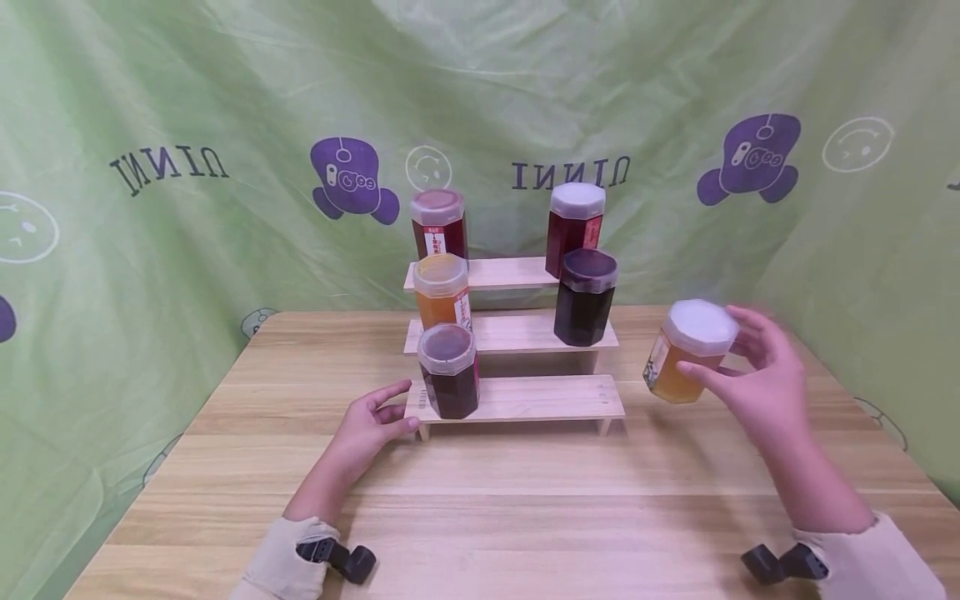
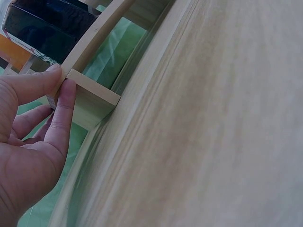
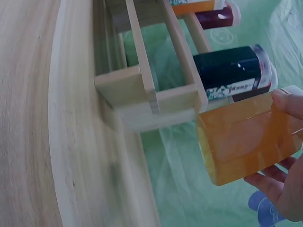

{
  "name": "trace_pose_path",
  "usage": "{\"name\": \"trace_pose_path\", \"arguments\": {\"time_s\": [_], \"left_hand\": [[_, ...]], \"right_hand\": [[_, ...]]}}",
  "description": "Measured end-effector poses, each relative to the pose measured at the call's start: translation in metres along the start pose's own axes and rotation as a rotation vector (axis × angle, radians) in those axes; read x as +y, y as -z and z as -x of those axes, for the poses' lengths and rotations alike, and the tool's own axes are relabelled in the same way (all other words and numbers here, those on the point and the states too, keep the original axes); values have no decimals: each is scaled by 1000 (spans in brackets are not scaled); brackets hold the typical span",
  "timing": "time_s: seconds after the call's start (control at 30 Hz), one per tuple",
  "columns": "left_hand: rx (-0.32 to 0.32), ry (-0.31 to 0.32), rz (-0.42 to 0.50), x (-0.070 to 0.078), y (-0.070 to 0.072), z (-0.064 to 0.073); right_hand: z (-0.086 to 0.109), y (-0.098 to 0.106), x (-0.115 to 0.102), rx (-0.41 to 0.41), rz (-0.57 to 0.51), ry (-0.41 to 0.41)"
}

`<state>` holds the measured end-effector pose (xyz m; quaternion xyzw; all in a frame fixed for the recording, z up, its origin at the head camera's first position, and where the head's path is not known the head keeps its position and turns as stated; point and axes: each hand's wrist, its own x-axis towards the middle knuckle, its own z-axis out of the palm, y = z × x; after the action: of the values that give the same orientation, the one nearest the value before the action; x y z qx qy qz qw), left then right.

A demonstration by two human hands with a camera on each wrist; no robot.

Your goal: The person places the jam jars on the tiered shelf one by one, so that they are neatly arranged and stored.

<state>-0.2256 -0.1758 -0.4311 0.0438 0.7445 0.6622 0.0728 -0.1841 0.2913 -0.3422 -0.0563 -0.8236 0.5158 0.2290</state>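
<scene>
Right of a three-step wooden rack (image 1: pixel 547 400), my right hand (image 1: pixel 772 383) grips an amber jar (image 1: pixel 682 375) with a white lid. The jar is tilted and held above the table; its amber side (image 3: pixel 251 137) fills much of the right wrist view. My left hand (image 1: pixel 367 429) pinches the left end of the rack's lowest step, thumb on top and fingers underneath in the left wrist view. On that step, close to the left hand, stands a dark jar (image 1: pixel 450 383). The right end of the lowest step holds no jar.
On the middle step stand an orange jar (image 1: pixel 441 292) at left and a dark purple jar (image 1: pixel 583 308) at right. Two red jars, one left (image 1: pixel 438 225) and one right (image 1: pixel 572 233), stand on the top step. A green printed curtain (image 1: pixel 480 100) hangs behind the wooden table (image 1: pixel 525 517).
</scene>
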Motion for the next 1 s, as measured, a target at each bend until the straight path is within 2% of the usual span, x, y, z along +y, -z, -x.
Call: {"name": "trace_pose_path", "arguments": {"time_s": [0.33,0.6,1.0], "left_hand": [[-9,-18,3,1,1,1],[-5,-5,1,2,1,1],[6,3,11,5,0,3]], "right_hand": [[11,-19,-10,-33,-46,76],[18,-39,-9,-73,-91,157],[23,-67,-13,-154,-133,135]]}}
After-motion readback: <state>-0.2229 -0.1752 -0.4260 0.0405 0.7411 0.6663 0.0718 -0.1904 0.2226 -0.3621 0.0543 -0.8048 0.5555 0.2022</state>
